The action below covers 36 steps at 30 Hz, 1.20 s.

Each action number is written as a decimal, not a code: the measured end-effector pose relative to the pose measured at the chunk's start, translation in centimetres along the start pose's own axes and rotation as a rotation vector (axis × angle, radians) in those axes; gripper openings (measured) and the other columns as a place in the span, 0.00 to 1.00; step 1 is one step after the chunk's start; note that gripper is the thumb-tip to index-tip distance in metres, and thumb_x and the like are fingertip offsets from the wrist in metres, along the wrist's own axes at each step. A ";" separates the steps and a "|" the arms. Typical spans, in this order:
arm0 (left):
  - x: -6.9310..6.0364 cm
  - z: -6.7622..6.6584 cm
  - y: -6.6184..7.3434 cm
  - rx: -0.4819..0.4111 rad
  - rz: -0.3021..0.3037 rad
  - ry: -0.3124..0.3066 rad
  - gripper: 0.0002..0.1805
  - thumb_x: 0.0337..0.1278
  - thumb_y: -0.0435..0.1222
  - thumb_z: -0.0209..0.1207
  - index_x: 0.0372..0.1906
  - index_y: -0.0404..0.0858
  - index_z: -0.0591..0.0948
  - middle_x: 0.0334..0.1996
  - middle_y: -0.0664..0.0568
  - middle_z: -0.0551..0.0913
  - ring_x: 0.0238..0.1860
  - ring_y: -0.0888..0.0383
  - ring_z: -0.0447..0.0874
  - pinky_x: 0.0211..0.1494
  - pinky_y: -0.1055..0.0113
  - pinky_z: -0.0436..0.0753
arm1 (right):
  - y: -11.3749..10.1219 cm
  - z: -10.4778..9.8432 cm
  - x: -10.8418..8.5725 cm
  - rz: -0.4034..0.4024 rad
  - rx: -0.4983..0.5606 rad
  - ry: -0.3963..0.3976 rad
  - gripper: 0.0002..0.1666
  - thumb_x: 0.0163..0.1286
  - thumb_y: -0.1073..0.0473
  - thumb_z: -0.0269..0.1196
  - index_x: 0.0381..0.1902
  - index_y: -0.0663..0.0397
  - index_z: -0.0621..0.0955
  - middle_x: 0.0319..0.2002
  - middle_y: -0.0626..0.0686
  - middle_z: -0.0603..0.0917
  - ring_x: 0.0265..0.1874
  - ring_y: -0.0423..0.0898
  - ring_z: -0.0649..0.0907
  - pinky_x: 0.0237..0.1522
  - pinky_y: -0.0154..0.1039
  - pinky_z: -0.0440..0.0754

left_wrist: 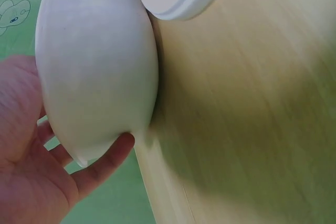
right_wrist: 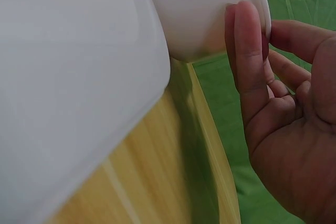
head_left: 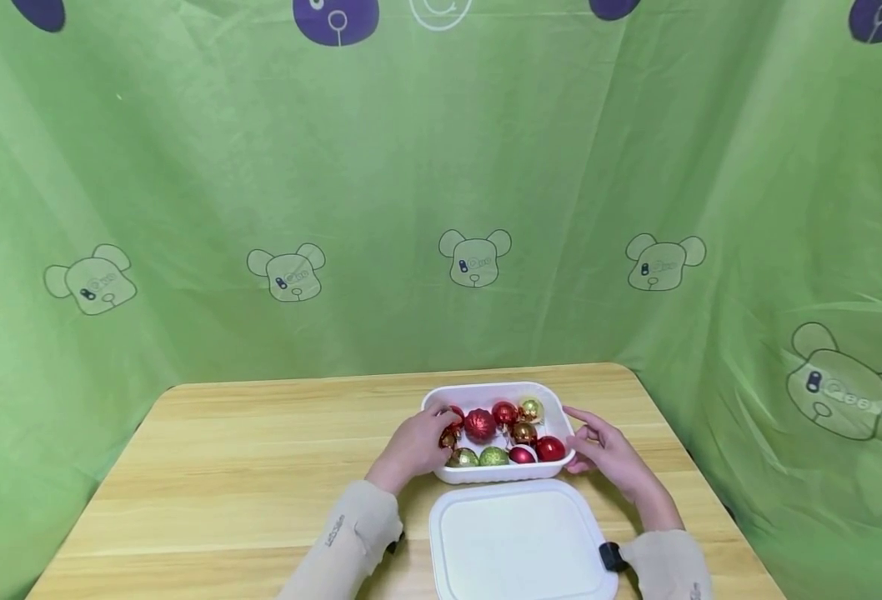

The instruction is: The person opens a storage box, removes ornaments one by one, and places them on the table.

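A white plastic container point(head_left: 478, 475) holds several Christmas baubles in red, gold and green, among them a textured red bauble point(head_left: 480, 425) and a glittery green bauble point(head_left: 494, 456). My left hand point(head_left: 420, 440) grips the container's left wall. In the left wrist view, one finger point(left_wrist: 110, 162) lies against the outer wall while other digits pass behind the rim. My right hand point(head_left: 608, 454) holds the opposite side by the rim. From the right wrist, straight fingers point(right_wrist: 249, 51) lie along the outside and another digit meets the rim. The left hand hides some baubles.
A white lid point(head_left: 519, 542) lies flat on the wooden table point(head_left: 261, 483), just in front of the container. Behind and beside the table hangs a green cloth point(head_left: 381, 325) printed with bear heads. The table's far edge runs close behind the container.
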<state>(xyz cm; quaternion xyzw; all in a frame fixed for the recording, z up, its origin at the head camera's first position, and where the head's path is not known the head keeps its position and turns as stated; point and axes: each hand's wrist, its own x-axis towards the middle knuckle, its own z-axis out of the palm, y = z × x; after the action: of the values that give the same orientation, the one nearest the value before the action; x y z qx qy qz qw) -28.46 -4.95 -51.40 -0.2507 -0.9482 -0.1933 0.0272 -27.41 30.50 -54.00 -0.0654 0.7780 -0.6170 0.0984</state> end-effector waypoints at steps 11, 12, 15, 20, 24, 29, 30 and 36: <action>0.1 0.2 0.1 0.000 -0.044 -0.024 0.21 0.50 0.35 0.70 0.53 0.44 0.85 0.52 0.50 0.86 0.51 0.49 0.86 0.62 0.54 0.85 | 0.0 0.1 -0.1 0.005 0.002 0.003 0.40 0.76 0.67 0.59 0.81 0.60 0.57 0.40 0.60 0.78 0.32 0.48 0.88 0.41 0.44 0.92; 0.1 0.2 0.1 0.004 -0.045 -0.026 0.21 0.51 0.35 0.70 0.53 0.44 0.86 0.52 0.50 0.87 0.52 0.49 0.86 0.62 0.54 0.85 | 0.0 0.1 -0.1 0.005 0.002 0.002 0.40 0.76 0.66 0.59 0.81 0.60 0.57 0.40 0.60 0.78 0.32 0.48 0.88 0.41 0.44 0.92; 0.1 0.3 0.2 0.013 -0.040 -0.022 0.20 0.54 0.37 0.70 0.54 0.43 0.86 0.54 0.49 0.86 0.55 0.50 0.85 0.65 0.54 0.84 | 0.0 0.1 -0.1 0.006 0.001 0.003 0.40 0.77 0.66 0.59 0.81 0.60 0.57 0.41 0.61 0.78 0.32 0.49 0.88 0.41 0.44 0.92; -0.1 0.5 0.2 0.003 -0.026 -0.002 0.18 0.58 0.38 0.70 0.54 0.42 0.87 0.54 0.48 0.86 0.55 0.50 0.85 0.65 0.53 0.84 | 0.0 0.1 -0.1 0.005 -0.004 0.005 0.40 0.77 0.66 0.59 0.81 0.60 0.58 0.41 0.62 0.78 0.32 0.49 0.88 0.41 0.44 0.92; -0.3 0.6 0.2 0.002 -0.020 0.017 0.17 0.61 0.39 0.68 0.55 0.42 0.86 0.56 0.47 0.86 0.57 0.49 0.84 0.66 0.53 0.83 | 0.0 0.1 -0.1 0.006 -0.003 0.003 0.40 0.77 0.66 0.59 0.81 0.60 0.58 0.40 0.61 0.78 0.32 0.49 0.88 0.41 0.44 0.93; -0.4 0.6 0.2 0.040 0.006 0.052 0.16 0.64 0.42 0.68 0.54 0.43 0.86 0.57 0.47 0.85 0.58 0.48 0.84 0.66 0.52 0.83 | 0.0 0.1 -0.1 0.004 0.003 0.002 0.40 0.77 0.66 0.59 0.81 0.60 0.57 0.40 0.60 0.78 0.32 0.49 0.88 0.41 0.44 0.93; -0.4 0.6 0.2 0.050 0.015 0.062 0.16 0.64 0.42 0.68 0.54 0.43 0.86 0.57 0.47 0.85 0.57 0.48 0.84 0.66 0.52 0.83 | 0.1 0.1 -0.1 0.003 0.005 0.001 0.40 0.77 0.66 0.59 0.81 0.60 0.57 0.40 0.60 0.78 0.32 0.49 0.88 0.41 0.44 0.93; -0.5 0.5 0.2 0.079 0.051 0.105 0.16 0.64 0.43 0.68 0.54 0.44 0.85 0.55 0.49 0.85 0.54 0.50 0.84 0.62 0.52 0.84 | 0.1 0.0 0.0 -0.003 0.010 -0.003 0.40 0.77 0.66 0.59 0.81 0.60 0.57 0.40 0.61 0.78 0.32 0.49 0.88 0.41 0.44 0.93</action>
<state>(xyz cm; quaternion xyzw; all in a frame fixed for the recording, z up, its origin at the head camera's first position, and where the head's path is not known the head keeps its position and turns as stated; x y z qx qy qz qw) -27.85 -4.83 -51.83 -0.2630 -0.9456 -0.1678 0.0919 -27.37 30.52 -54.13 -0.0670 0.7747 -0.6210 0.0989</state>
